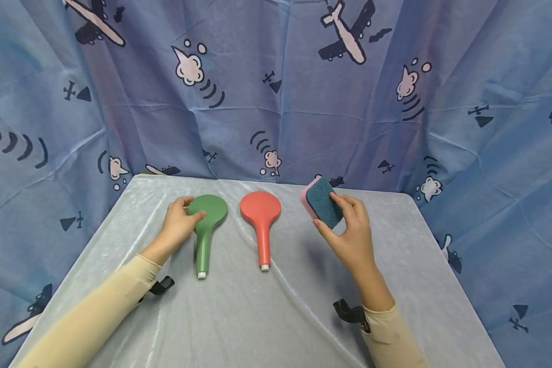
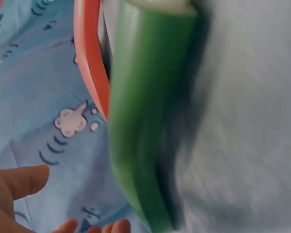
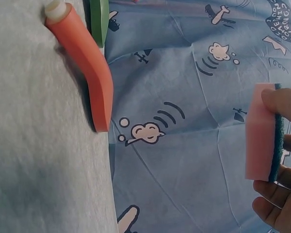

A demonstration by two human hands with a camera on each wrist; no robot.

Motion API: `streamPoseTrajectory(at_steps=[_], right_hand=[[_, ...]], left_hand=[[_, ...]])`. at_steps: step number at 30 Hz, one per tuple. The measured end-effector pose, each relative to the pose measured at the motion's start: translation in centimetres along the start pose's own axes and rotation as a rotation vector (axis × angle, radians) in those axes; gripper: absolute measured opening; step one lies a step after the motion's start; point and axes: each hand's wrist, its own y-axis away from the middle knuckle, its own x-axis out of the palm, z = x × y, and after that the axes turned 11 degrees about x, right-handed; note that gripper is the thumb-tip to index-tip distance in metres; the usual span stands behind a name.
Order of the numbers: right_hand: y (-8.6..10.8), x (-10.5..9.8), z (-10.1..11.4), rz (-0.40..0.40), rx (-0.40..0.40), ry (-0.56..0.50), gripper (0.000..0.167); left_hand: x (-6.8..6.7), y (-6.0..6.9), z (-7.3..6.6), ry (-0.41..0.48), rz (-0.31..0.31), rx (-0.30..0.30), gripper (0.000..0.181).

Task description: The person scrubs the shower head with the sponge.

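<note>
My right hand [image 1: 355,240] pinches a sponge [image 1: 324,203] between thumb and fingers, held up above the table's right side. The sponge has a pink foam layer and a dark teal scouring layer; its pink side [image 3: 260,133] shows in the right wrist view. At the left, my left hand [image 1: 179,222] is over the round head of a green shower head [image 1: 204,250], thumb and fingers apart. The left wrist view shows the green handle [image 2: 145,82] blurred, with the fingertips [image 2: 120,227] near its head end. A red shower head [image 1: 260,214] lies to its right, white connector toward me.
A pale grey cloth covers the table [image 1: 239,327]. Behind and beside it hangs a blue curtain [image 1: 239,112] printed with airplanes and clouds. Black straps [image 1: 349,312] sit at both wrists.
</note>
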Motion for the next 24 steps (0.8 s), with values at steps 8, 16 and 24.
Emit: streamPoseTrajectory(at_steps=[8, 16, 24], right_hand=[[0.1, -0.2, -0.4, 0.002, -0.001, -0.002, 0.073], [0.0, -0.1, -1.1, -0.010, -0.003, -0.008, 0.073], [-0.1, -0.1, -1.1, -0.011, 0.000, 0.013, 0.073]], left_hand=[[3.1, 0.3, -2.0, 0.032, 0.049, 0.058, 0.066], [7.1, 0.8, -3.9, 0.070, 0.121, 0.063, 0.070], [10.7, 1.3, -4.5, 0.020, 0.138, 0.058, 0.079]])
